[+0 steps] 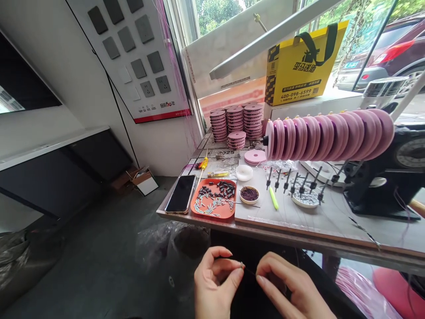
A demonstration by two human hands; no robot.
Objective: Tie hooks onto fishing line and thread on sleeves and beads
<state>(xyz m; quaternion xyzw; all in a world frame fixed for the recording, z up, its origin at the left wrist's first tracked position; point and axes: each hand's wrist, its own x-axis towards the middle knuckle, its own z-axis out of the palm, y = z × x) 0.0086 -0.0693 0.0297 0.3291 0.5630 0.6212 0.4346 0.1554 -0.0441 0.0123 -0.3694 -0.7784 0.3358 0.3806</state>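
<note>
My left hand (215, 281) is closed in a pinch, holding a tiny shiny metal piece (242, 265) between thumb and forefinger. To its right, the fingertips of my right hand (288, 283) are pressed together on a fine dark line (250, 271) that runs towards the metal piece. Both hands are in front of the table edge, above dark clothing. Closest on the table is an orange tray (195, 212) of black beads (226, 189), short pale tubes and small metal parts. Exactly what the metal piece is cannot be made out.
A phone (181, 193) lies left of the tray. Behind the right side of the board stands a machine with a row of pink spools (332, 135). Stacked pink discs (235, 119), a bowl of dark pieces (249, 195), a green tool (273, 198) and a yellow bag (302, 66) are also there.
</note>
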